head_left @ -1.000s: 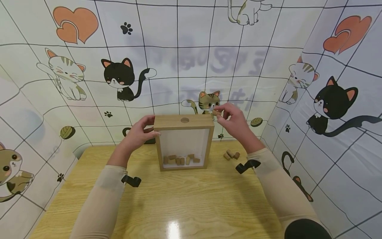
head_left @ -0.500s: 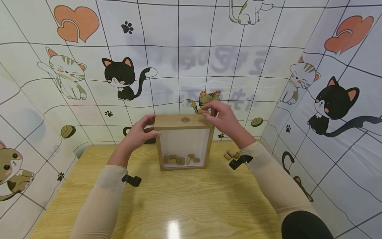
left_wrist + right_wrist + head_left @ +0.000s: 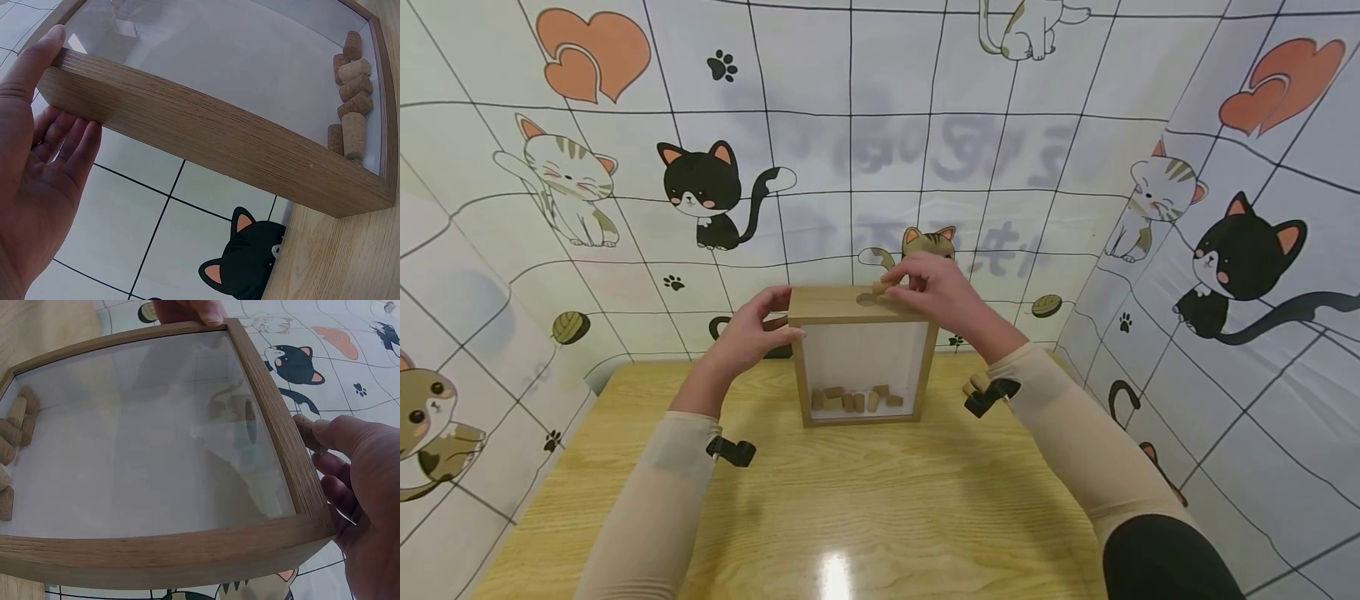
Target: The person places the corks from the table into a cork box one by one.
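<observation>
A shallow wooden box frame (image 3: 824,310) with a clear front stands upright on the table. Several corks (image 3: 354,134) lie along its bottom behind the pane. My left hand (image 3: 751,332) grips the upper left corner, thumb on the front edge and fingertips at the side and back, as the left wrist view shows. Between thumb and fingers, my right hand (image 3: 942,293) pinches a single cork (image 3: 307,432). This cork is just above the top board, at the right rim of a round hole (image 3: 866,299). Whether its end is inside the hole, I cannot tell.
A few loose corks (image 3: 976,383) lie on the wooden table (image 3: 820,492) right of the box, partly hidden by the right wrist camera (image 3: 991,397). A cat-patterned sheet (image 3: 820,150) hangs behind and at both sides.
My right hand has moved left with the cork, from beyond the box's right top corner to the hole. The left hand has kept its grip on the box.
</observation>
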A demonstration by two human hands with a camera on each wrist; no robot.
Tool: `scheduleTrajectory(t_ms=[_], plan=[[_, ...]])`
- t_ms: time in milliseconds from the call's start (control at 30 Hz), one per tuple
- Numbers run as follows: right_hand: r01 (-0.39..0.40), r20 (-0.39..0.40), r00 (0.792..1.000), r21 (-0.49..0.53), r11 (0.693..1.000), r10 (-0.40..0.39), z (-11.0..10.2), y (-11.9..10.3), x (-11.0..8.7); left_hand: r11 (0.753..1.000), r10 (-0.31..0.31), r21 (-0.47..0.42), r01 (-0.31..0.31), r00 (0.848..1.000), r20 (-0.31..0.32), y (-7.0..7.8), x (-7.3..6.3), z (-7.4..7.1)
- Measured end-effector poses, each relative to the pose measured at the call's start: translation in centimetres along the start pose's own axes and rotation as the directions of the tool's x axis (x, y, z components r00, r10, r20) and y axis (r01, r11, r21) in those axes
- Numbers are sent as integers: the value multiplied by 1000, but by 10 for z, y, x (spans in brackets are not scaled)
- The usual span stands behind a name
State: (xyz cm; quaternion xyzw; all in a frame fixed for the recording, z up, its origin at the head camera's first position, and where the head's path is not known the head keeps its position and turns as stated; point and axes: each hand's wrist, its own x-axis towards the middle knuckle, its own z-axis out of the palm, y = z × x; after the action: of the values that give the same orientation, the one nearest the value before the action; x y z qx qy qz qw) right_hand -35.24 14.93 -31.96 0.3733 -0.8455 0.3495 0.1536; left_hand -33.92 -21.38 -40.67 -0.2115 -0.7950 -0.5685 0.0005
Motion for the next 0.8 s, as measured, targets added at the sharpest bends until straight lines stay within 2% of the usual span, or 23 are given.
scheduleTrajectory(t_ms=[233,500,800], plan=[[8,49,999,28,1000,-9,6,-3,6,1000,-2,1,2,1000,2,-1,0,0],[-71,106,992,38,997,67,10,-7,6,1000,16,-13,-16,1000,0,0,0,1],[-94,125,988,13,996,91,12,-9,10,1000,7,-10,-7,1000,0,1,0,1]])
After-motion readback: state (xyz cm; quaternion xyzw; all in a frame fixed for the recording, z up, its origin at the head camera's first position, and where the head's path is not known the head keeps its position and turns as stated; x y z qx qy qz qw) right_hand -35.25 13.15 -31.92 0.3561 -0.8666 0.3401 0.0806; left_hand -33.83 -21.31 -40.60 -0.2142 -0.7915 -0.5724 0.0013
